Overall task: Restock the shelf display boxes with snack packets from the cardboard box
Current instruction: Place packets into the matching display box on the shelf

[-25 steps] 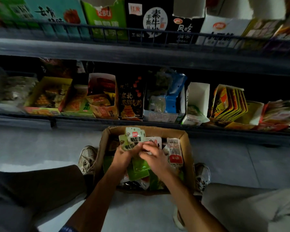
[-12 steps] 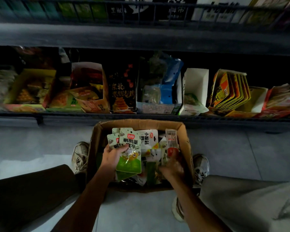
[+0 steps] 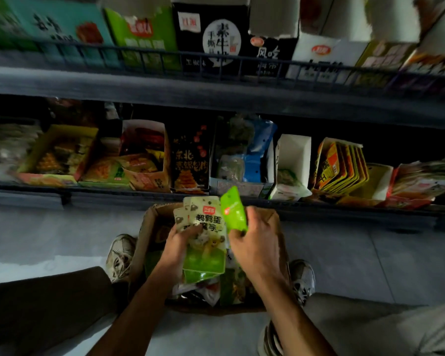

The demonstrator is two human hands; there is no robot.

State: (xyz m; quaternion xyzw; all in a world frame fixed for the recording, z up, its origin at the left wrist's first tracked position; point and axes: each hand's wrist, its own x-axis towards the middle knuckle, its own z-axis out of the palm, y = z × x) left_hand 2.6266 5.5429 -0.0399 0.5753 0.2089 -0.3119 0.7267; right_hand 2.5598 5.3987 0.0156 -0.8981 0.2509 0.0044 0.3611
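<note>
Since half a second ago our right hand [image 3: 257, 242] has come up out of the cardboard box [image 3: 149, 227] with a green packet [image 3: 233, 210] and now sits beside the left one; the view has tipped upward too, bringing the top shelf's boxes back into sight.

The shelves [image 3: 216, 88] fill the upper half, their far ends blurred and dim. On the lower one stand the display boxes [image 3: 144, 160], their contents hard to read in shadow. Below, the cardboard box rests on the floor between our shoes [image 3: 121, 255], its inside mostly hidden by our arms. Our left hand [image 3: 180, 242] grips a fanned stack of pale-and-green packets [image 3: 206, 227] above the box, thumb across the front. Our right hand pinches the single green packet, tilted, its lower end hidden in our fingers. The two hands are close together, and we cannot tell whether they touch.
</note>
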